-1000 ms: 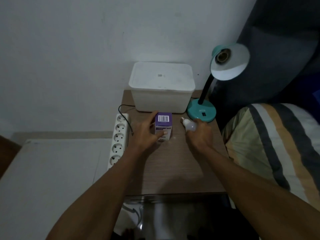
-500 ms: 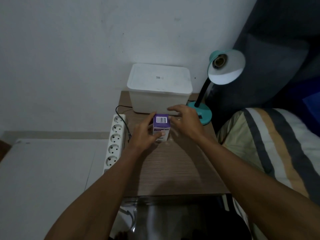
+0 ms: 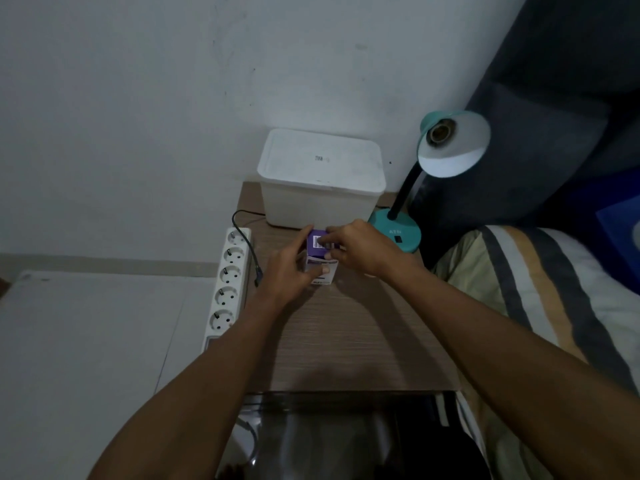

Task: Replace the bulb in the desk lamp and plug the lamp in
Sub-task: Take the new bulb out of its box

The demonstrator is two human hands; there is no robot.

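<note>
A small purple and white bulb box (image 3: 320,251) stands on the wooden bedside table (image 3: 346,334). My left hand (image 3: 291,271) grips the box from its left side. My right hand (image 3: 360,251) rests its fingertips on the box's top flap. The teal desk lamp (image 3: 446,147) stands at the table's back right, its shade tilted towards me with an empty socket (image 3: 439,132). A white power strip (image 3: 228,285) lies along the table's left edge, with the lamp's black cable and plug (image 3: 254,268) lying beside it. The old bulb is hidden behind my right hand.
A white lidded plastic bin (image 3: 320,178) sits at the back of the table against the wall. A striped pillow (image 3: 554,306) and dark headboard are on the right. A white surface (image 3: 86,341) lies lower on the left.
My right hand has let go of the loose bulb it held on the table and moved left onto the top of the box. My left hand keeps its grip on the box.
</note>
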